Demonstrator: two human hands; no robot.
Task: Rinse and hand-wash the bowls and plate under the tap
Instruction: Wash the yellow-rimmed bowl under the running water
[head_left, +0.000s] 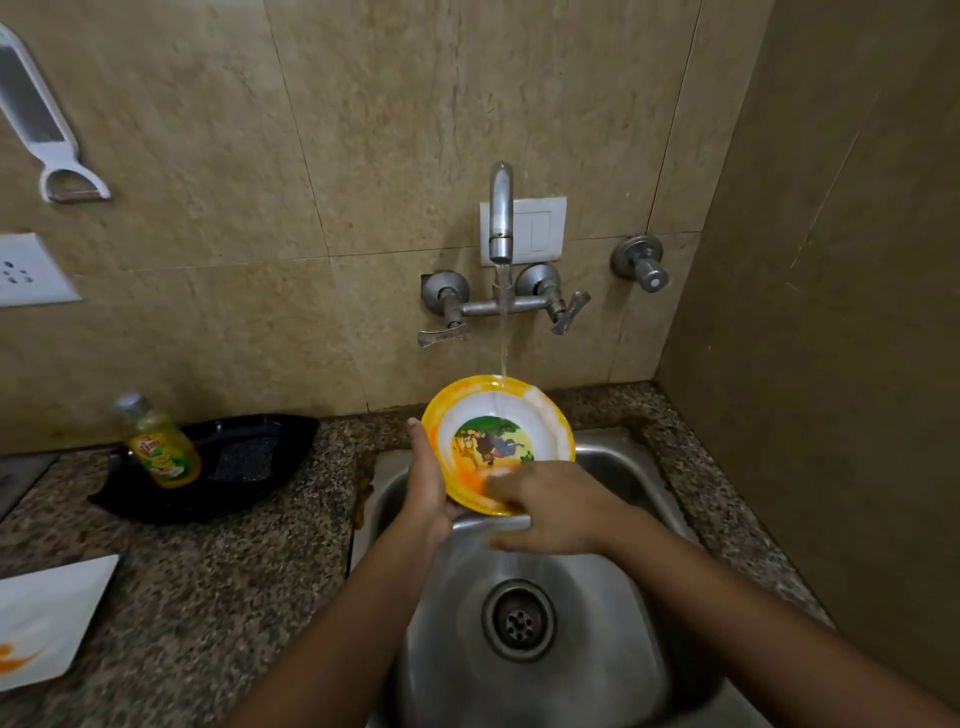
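Fingers of the left hand (428, 483) wrap behind the left side of the yellow-rimmed bowl (493, 415), mostly hidden, with one digit lying straight up along its rim; this hand grips the bowl and holds it tilted, its picture side facing near. Fingers (501, 486) of the right hand (550, 512) are stretched out and blurred, pressing flat on the bowl's lower inner wall, the thumb apart below the near rim.

The bowl hangs above the far part of the steel sink (639, 478), beneath the wall tap (501, 213). A thin stream of water (503, 332) falls from the spout onto the bowl's far inner side.

On the speckled tabletop (218, 597) to the left, a yellow dish-soap bottle (163, 449) stands in a black tray (249, 457). A white square plate (47, 618) with an orange mark lies at the near left edge, well apart from the sink.
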